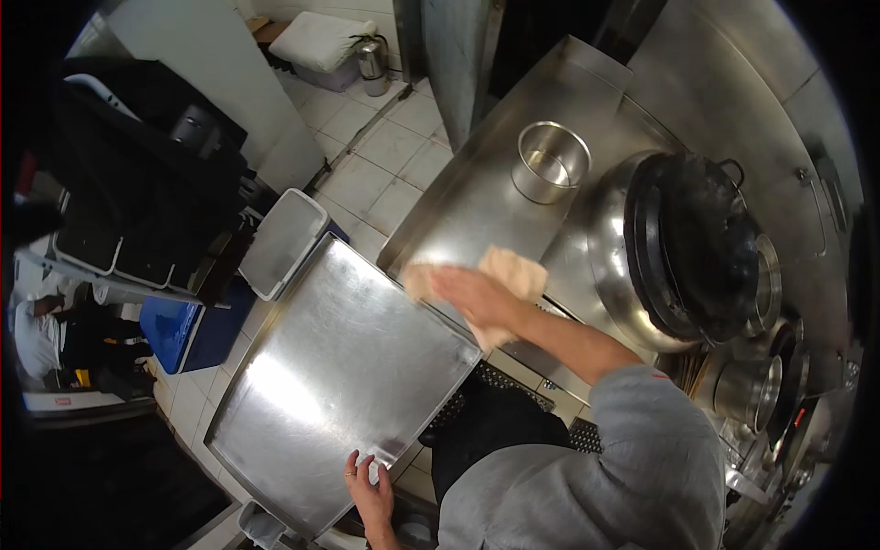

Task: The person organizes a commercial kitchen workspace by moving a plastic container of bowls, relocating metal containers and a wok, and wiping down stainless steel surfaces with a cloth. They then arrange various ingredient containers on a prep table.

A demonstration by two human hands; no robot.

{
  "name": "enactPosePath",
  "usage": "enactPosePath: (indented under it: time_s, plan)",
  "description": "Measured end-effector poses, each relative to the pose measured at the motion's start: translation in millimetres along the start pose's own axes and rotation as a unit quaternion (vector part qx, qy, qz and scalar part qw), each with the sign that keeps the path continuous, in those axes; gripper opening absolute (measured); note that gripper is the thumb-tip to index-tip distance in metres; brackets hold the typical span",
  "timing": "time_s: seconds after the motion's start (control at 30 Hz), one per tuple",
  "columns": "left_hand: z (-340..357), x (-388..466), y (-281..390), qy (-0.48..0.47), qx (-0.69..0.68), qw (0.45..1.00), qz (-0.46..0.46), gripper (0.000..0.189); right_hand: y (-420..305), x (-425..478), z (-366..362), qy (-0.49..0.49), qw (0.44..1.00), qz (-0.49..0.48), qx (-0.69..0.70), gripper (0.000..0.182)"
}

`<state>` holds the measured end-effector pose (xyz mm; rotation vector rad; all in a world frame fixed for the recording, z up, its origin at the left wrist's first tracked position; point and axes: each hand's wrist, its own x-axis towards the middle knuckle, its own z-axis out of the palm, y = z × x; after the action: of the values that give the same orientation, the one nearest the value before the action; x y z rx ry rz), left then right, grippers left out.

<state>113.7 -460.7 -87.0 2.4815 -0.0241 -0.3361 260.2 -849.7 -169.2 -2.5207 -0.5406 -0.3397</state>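
My right hand (474, 295) holds a beige cloth (514, 273), pressed flat under its palm and slightly blurred. The cloth lies at the near end of a stainless steel counter (454, 213), and a corner hangs over the edge. My left hand (371, 491) holds nothing. Its fingers are apart and bent, at the near edge of a raised-rim stainless steel worktable (323, 344). Whether the fingertips touch the metal, I cannot tell. A round steel pot (550, 163) stands on the counter beyond the cloth.
Right of the counter, a dark wok (708, 240) sits on a wide steel ring. Steel pots (749, 392) stand nearer me. Beyond the worktable are a lidded bin (285, 240) and a blue cooler (199, 330). Another person (41, 337) is at far left. A fire extinguisher (373, 65) stands on the tiled floor.
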Motion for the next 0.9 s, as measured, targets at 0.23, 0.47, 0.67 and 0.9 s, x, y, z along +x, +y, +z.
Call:
enactPosePath:
  time_s: [0.23, 0.47, 0.67, 0.9]
  plan:
    - [-14, -71, -41, 0.092, 0.031, 0.991, -0.092, 0.023, 65, -8, -37, 0.055, 0.981, 0.178, -0.051, 0.04]
    - [-5, -95, -21, 0.045, -0.101, 0.994, -0.012, 0.025, -25, -22, 12, -0.039, 0.999, -0.008, 0.023, 0.037]
    - [24, -193, -27, 0.149, -0.586, 0.78, -0.159, 0.042, -96, -42, 1, -0.051, 0.837, 0.253, 0.483, 0.018]
    - [48, -257, -100, 0.296, -0.884, 0.361, -0.03, 0.038, -506, -78, 72, -0.497, 0.683, -0.426, 0.323, 0.038]
